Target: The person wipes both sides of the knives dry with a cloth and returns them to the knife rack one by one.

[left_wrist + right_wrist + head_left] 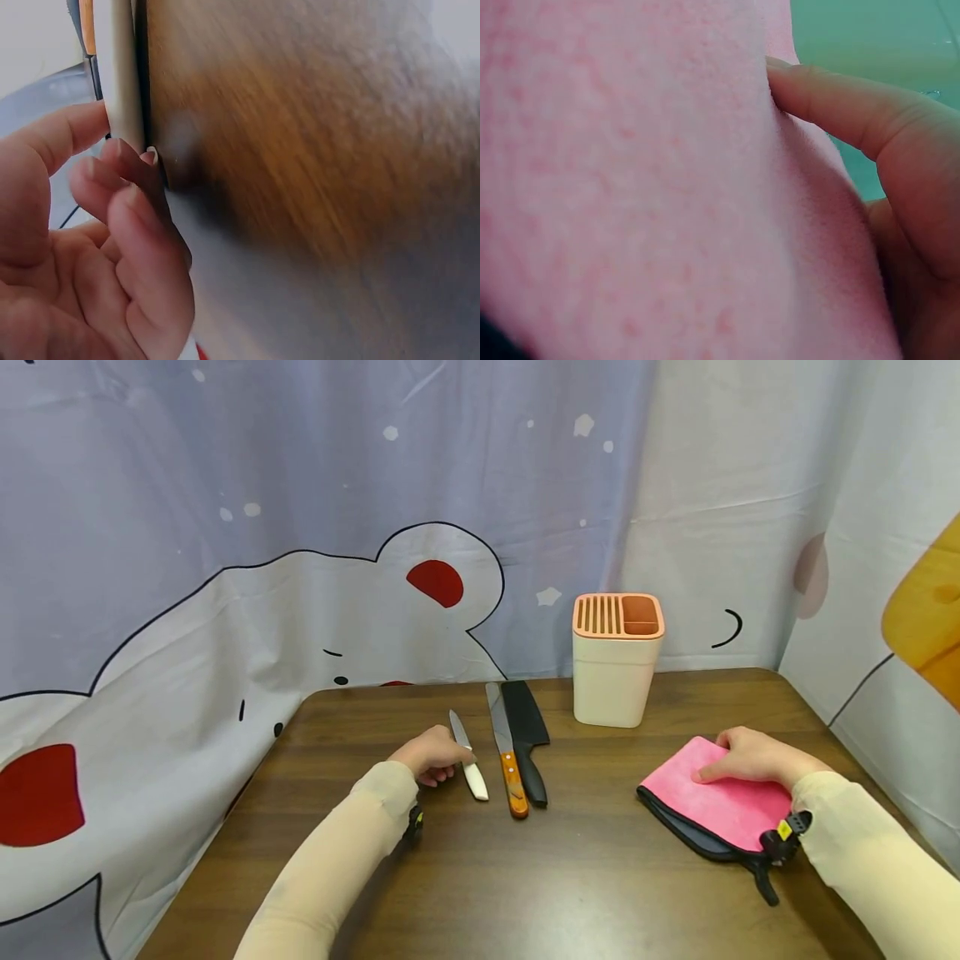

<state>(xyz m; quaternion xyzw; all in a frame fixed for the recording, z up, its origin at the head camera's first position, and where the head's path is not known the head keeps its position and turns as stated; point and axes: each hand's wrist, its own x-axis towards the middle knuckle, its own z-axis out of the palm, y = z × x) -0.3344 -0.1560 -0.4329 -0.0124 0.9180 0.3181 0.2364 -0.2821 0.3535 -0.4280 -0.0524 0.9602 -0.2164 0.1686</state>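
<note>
Left hand (431, 753): pinches a small white-handled knife (475, 779) with a narrow, pointed, grey metal blade; fingers bent, fingertips against the handle in the left wrist view.
Small knife's place: lies at the fingertips, just right of the left hand; well apart from the right hand, so much nearer the left.
Small knife's long axis: runs away from the person, leaning slightly left toward the blade tip; handle end back toward the person.
Small knife's height: lifted or flat on the brown wood-grain table (585, 852), cannot tell.
Wooden-handled knife with a long grey metal blade (502, 727): lies a little right of the left hand, nearly parallel to the small knife, tip away from the person.
Broad-bladed black cleaver with a black handle (525, 718): lies beyond that knife from the left hand, close along its side; touching or barely apart, cannot tell.
Right hand (753, 758): grips a pink plush cloth with a dark underside and black edging (708, 785); thumb on the pink face, other fingers partly hidden.
Pink cloth's place: spreads below the right hand and out to its left, black loop toward the person.
Cream plastic knife holder with a slotted orange top (611, 681): stands upright beyond both hands, sideways between them.
Count: two hands, three knives including the cleaver, one cloth, one holder, one table.
</note>
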